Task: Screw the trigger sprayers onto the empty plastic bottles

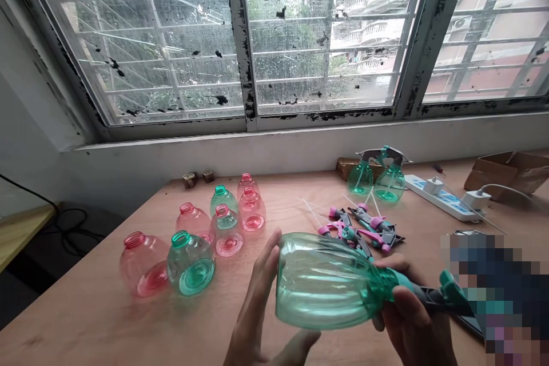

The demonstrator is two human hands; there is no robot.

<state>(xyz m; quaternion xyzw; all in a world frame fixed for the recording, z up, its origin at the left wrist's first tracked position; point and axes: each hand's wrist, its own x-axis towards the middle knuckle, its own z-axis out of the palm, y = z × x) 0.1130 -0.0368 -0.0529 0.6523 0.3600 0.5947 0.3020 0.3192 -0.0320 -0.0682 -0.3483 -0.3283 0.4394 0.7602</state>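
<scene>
A clear green spray bottle (323,283) lies on its side in the air, its base to the left and its spray head (433,297) to the right. My right hand (418,320) grips it at the neck and collar, thumb in front and fingers behind. My left hand (261,320) is at the base, with fingers stretched up along the left end and the thumb apart below. Whether it touches the bottle is hard to tell. Behind the bottle, loose spray heads (343,226) in pink, teal and grey lie in a pile with thin white tubes.
Open-necked pink bottles (143,269) and green bottles (191,269) stand on the wooden table (107,320) at left. Two green bottles with spray heads (389,183) stand at the back, near a power strip (446,197) and a cardboard box (508,174). A blurred patch covers the right edge.
</scene>
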